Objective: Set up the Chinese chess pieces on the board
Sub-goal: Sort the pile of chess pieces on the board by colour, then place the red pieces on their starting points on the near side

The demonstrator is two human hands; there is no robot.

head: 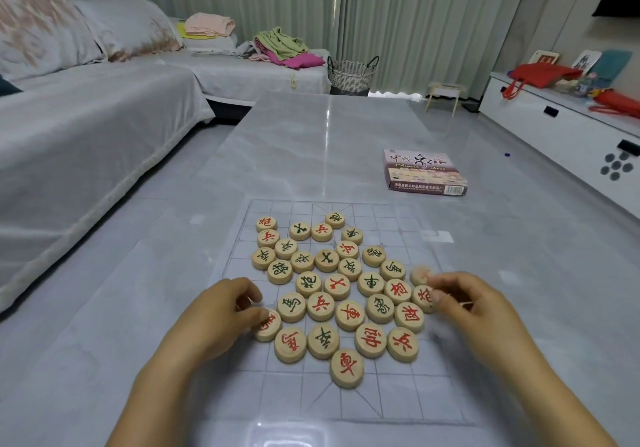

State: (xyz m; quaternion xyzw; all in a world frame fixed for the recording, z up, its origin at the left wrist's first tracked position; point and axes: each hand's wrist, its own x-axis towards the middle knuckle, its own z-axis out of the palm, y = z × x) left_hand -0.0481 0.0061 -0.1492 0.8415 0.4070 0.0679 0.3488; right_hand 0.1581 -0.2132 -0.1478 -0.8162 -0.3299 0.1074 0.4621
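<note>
The chess pieces are lying jumbled on the board, between our hands. Our left hand is pinching a red piece. Our right hand is touching an edge piece, its grip too blurred to tell. We are judging this as sorting; next comes carrying each piece outward to its crossing.

The box far right on the counter reads "中国象棋" and "Chinese chess". The round pieces bear red or green characters: the nearest piece a red 車, others 兵, 馬, 炮, 相.
</note>
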